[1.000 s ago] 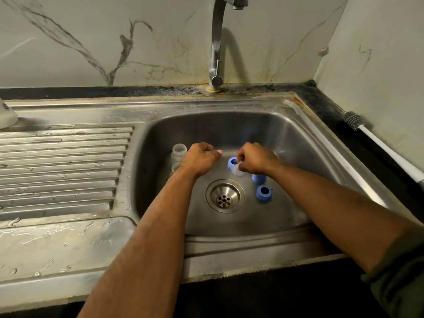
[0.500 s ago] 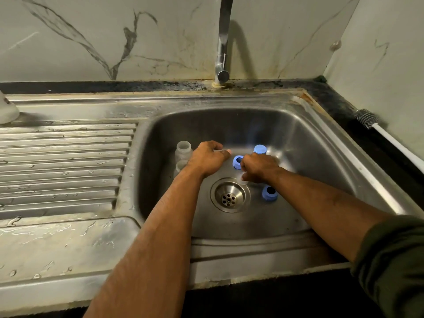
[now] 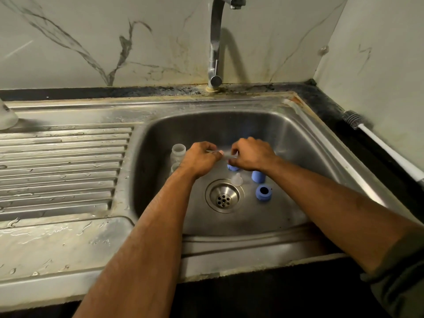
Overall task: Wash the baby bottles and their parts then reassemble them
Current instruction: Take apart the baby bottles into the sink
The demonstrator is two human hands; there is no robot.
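Both of my hands are down in the steel sink basin (image 3: pixel 298 143). My left hand (image 3: pixel 202 158) and my right hand (image 3: pixel 252 154) each grip an end of a clear plastic bottle piece (image 3: pixel 224 154), which is blurred between them. Two clear bottles (image 3: pixel 178 151) stand at the basin's left, partly hidden behind my left wrist. A clear nipple (image 3: pixel 237 179) lies beside the drain (image 3: pixel 223 197). Three blue collar rings sit on the basin floor: one (image 3: pixel 232 168) half under my right hand, one (image 3: pixel 258 176) and one (image 3: pixel 263 192) to the right.
The tap (image 3: pixel 215 42) rises behind the basin with no water running. A wet ribbed drainboard (image 3: pixel 62 171) spreads to the left, with a white object (image 3: pixel 6 115) at its far corner. A bottle brush (image 3: pixel 378 143) lies on the dark counter to the right.
My right hand set the clear nipple down by the drain, then rose to the left hand. Both hands now hold the clear piece.
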